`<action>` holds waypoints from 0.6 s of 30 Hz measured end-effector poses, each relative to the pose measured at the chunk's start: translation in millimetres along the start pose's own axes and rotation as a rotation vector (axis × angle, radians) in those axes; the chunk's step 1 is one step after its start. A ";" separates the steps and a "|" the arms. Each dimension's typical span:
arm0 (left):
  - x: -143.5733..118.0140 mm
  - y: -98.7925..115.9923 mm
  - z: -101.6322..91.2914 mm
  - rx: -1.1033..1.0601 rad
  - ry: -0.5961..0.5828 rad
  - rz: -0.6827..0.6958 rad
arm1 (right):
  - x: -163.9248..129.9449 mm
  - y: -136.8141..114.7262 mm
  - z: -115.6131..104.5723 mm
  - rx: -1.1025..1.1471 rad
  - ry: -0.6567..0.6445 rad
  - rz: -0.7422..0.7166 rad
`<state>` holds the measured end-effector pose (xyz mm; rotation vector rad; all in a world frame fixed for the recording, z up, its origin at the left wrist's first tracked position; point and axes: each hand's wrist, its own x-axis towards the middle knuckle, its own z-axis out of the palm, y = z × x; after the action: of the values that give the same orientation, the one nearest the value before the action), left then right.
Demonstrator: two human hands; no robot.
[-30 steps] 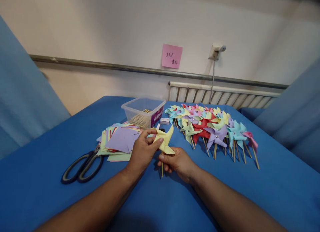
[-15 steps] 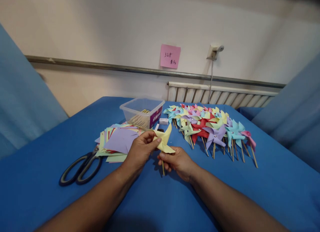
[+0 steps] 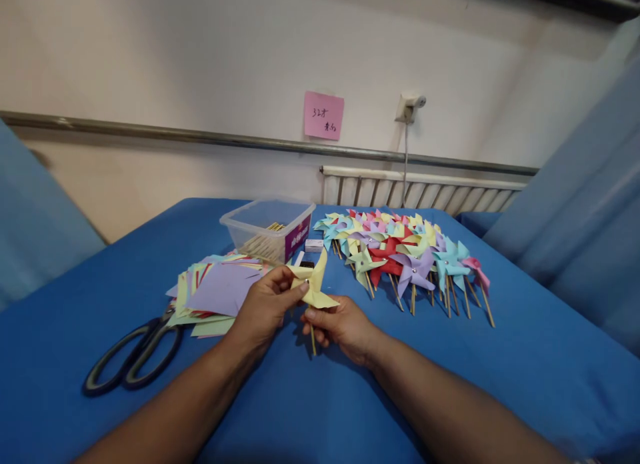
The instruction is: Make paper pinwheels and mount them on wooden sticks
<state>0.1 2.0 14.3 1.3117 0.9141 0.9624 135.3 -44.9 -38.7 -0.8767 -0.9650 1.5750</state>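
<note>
The pinwheel [image 3: 317, 292], just below the centre of the frame, should feel almost weightless, its paper soft and quick to crease, its stick [image 3: 313, 341] stiffer and the safer hold; its blades are pale yellow, curved and pointed, the stick thin and tan. My left hand [image 3: 267, 303] is closed to a light pinch on the paper beside the hub [image 3: 307, 282]; my right hand [image 3: 345, 327] has its fingers curled around the stick.

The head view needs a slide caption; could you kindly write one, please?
Left hand pinching a yellow pinwheel, right hand holding its stick, with piled paper and many colorful pinwheels nearby.
</note>
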 end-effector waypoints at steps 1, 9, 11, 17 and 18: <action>0.3 -0.4 0.1 -0.019 -0.009 -0.001 | -0.2 0.2 0.1 -0.002 0.003 0.002; -1.5 -0.8 1.0 -0.116 -0.040 -0.055 | 1.5 2.9 -3.0 0.021 0.019 -0.028; -2.8 0.5 1.1 -0.106 -0.029 -0.055 | 2.0 2.4 -3.8 0.025 0.033 -0.038; -1.4 -3.6 -1.9 -0.023 0.046 -0.041 | 2.8 0.8 -4.0 -0.017 0.028 -0.038; -1.1 -5.1 -2.3 -0.023 0.057 -0.044 | 2.8 0.8 -3.9 -0.030 0.023 -0.036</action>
<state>-2.2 1.6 9.1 1.2452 0.9689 0.9774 137.9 -41.7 -41.2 -0.8918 -0.9855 1.5198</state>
